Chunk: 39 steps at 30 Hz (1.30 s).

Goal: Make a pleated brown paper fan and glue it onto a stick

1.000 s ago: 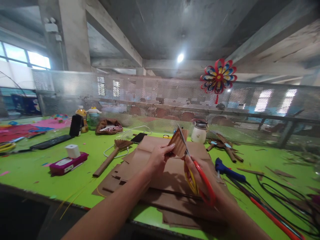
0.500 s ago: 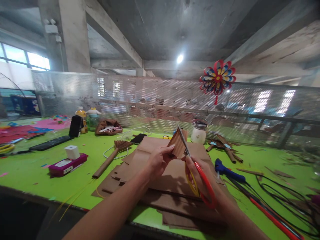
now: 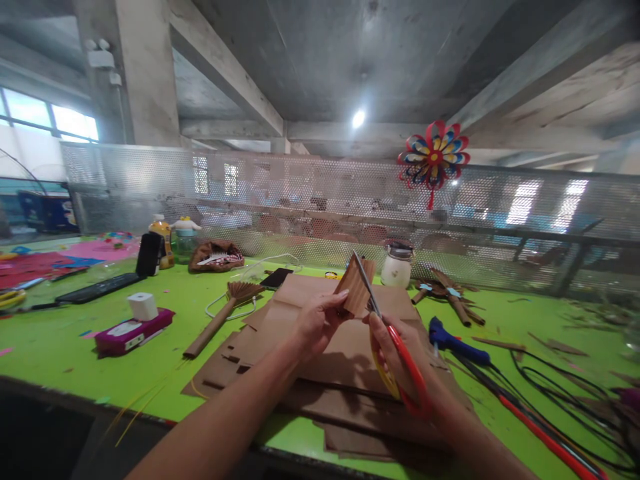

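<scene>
Between thumb and fingers, my left hand (image 3: 320,321) pinches a small brown corrugated cardboard piece (image 3: 356,293), raised above the stack. My right hand (image 3: 400,347) grips a pair of scissors (image 3: 413,373) with red and yellow handles. The blades point up and away, lying along the right side of the corrugated piece; whether they are fully closed is hard to make out. Beneath both hands lies a stack of brown cardboard sheets (image 3: 330,363). Left of it rests a rolled cardboard stick with a fanned end (image 3: 213,327).
On the green table (image 3: 135,373) are a purple power strip (image 3: 135,331), a black phone (image 3: 277,278) and a lidded white jar (image 3: 397,265). A blue glue gun (image 3: 457,341) and black cables (image 3: 575,407) lie right, near cardboard flower parts (image 3: 450,293). Behind stands a perforated metal screen (image 3: 310,180).
The scissor blades have shifted slightly against the corrugated piece, and the handles look a little closer together. My left hand stays in nearly the same place.
</scene>
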{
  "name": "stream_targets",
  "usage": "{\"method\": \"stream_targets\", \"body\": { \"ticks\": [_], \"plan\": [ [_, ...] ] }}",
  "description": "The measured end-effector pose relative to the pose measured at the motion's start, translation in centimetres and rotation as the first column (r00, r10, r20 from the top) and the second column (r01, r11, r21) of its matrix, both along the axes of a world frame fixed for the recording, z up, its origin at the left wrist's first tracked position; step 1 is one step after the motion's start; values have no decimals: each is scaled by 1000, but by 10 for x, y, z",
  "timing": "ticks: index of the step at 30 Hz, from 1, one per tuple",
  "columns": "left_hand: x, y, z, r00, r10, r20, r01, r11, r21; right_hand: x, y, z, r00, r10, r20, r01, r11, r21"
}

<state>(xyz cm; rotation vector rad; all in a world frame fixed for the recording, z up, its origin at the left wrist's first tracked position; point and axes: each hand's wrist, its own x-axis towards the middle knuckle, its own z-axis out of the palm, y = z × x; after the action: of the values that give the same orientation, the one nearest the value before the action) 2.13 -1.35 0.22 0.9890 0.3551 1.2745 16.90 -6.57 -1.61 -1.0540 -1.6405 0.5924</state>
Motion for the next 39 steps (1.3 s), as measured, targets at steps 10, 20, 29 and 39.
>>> {"method": "stream_targets", "body": {
  "ticks": [10,20,29,39],
  "plan": [
    [1,-2,0,994,-58,87,64,996,-66,-1,4,-3,999,-20,-32,20,1000,-10],
    [2,1,-2,993,-71,93,80,992,-94,-6,1,5,998,-66,-13,65,998,-16],
    [5,-6,2,996,-81,24,84,989,-120,-6,2,0,997,-71,38,71,997,-3],
    [6,-4,0,995,-84,53,91,984,-152,-4,6,1,989,-142,44,136,985,109]
  ]
}}
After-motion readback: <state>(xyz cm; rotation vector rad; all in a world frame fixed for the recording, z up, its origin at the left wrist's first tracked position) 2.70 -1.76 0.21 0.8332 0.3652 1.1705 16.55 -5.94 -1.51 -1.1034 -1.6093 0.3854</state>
